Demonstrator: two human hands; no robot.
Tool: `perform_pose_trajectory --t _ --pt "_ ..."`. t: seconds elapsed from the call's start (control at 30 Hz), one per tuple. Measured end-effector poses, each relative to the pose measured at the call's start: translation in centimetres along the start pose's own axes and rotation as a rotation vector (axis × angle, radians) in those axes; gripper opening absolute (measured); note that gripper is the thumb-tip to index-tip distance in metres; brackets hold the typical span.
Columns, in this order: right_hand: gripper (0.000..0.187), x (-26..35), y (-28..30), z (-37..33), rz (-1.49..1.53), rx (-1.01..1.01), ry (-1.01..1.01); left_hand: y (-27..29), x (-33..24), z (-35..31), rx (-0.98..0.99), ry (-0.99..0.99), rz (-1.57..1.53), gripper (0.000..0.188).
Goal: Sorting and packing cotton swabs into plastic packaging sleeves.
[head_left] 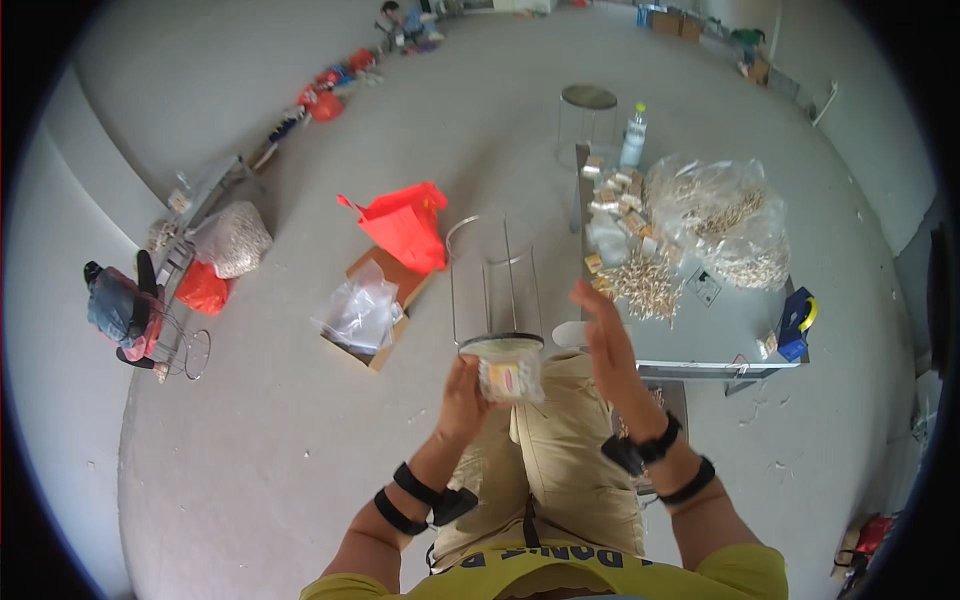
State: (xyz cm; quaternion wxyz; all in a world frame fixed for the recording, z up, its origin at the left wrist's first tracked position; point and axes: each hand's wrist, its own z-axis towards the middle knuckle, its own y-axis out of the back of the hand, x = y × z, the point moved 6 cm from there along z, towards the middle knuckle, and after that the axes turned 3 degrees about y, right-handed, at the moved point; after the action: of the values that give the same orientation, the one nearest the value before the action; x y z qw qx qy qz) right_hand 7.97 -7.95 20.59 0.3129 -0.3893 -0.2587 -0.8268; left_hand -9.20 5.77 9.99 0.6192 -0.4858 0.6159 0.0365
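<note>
The clear plastic pack (508, 380) with a yellow-and-white label sits over the front of the person's lap, just to the right of the left hand (463, 400). That hand is clamped on the pack's left edge; the label side faces back toward the wearer. The pack looks squarish, so its long axis cannot be told with confidence, and its whitish contents blur behind the film.

The right hand (611, 350) is apart from the left and touches no part of the pack. It is raised, bare of any object, its fingers stretched toward the far side and leaning a little left. From it, the pack lies to the left and slightly nearer the body, with an open gap between the two. The left hand is plainly the nearer one to the pack, being in contact with it; the right is the nearer one to the surface (690, 345), whose left edge lies just beyond it.

On that surface, far and right of the right hand, is a loose heap of cotton swabs (645, 285), with small packs (622, 195) behind it and a large clear bag (735, 215) of swabs to the right. A blue tape dispenser (796, 328) stands by the near right corner. On the far side of the pack, the rim of a metal-legged stool (500, 341) appears right behind it; whether they touch cannot be told.
</note>
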Motion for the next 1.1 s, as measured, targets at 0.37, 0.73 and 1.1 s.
perform_pose_trajectory --t 0.37,0.73,1.1 --pt "0.034 9.2 -6.2 -12.5 -0.339 0.079 0.099 -4.7 6.9 -11.2 0.283 0.201 -0.167 0.045" --pt "0.035 9.9 -1.7 -14.8 -0.296 -0.123 -0.062 -7.2 12.9 -12.6 0.397 0.29 -0.189 0.032" --pt "0.039 11.6 1.2 -14.8 -0.351 -0.316 -0.068 -10.4 7.7 -9.6 0.401 0.218 -0.242 0.054"
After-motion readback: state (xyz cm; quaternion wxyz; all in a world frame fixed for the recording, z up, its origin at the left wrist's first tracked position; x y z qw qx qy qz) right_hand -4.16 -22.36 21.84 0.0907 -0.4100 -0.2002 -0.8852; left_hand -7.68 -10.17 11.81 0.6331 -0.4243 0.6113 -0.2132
